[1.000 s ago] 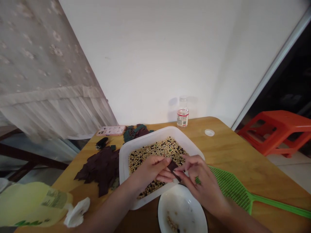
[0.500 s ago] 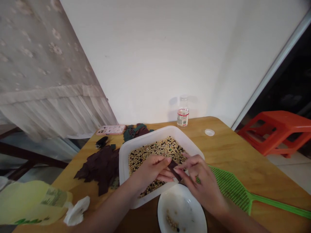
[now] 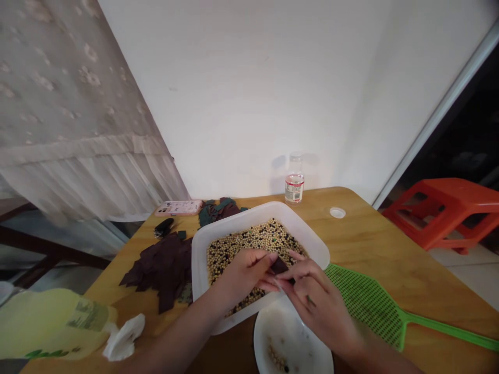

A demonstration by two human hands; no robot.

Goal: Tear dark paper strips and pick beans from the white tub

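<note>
Over the front edge of a white tray (image 3: 200, 270) of pale and black beads, both my hands meet at one small dark brown strip (image 3: 278, 265). My left hand (image 3: 251, 270) pinches its upper end between thumb and fingers. With fingertips closed at the lower end, my right hand (image 3: 317, 296) covers much of the strip. Below the hands stands a white bowl (image 3: 300, 343) with a few beads in it. A pile of dark brown pieces (image 3: 161, 267) lies left of the tray.
Green and brown scraps (image 3: 218, 210), a pink phone (image 3: 179, 208) and a black key fob (image 3: 163, 227) lie at the back left. A bottle (image 3: 294, 187) and white cap (image 3: 337, 212) sit behind. A green fly swatter (image 3: 368, 296), crumpled tissue (image 3: 125, 337) and yellowish container (image 3: 54, 322) flank the tray.
My right fingers have closed further around the strip, and its lower part, visible before, is now folded or hidden. My left hand has barely moved.
</note>
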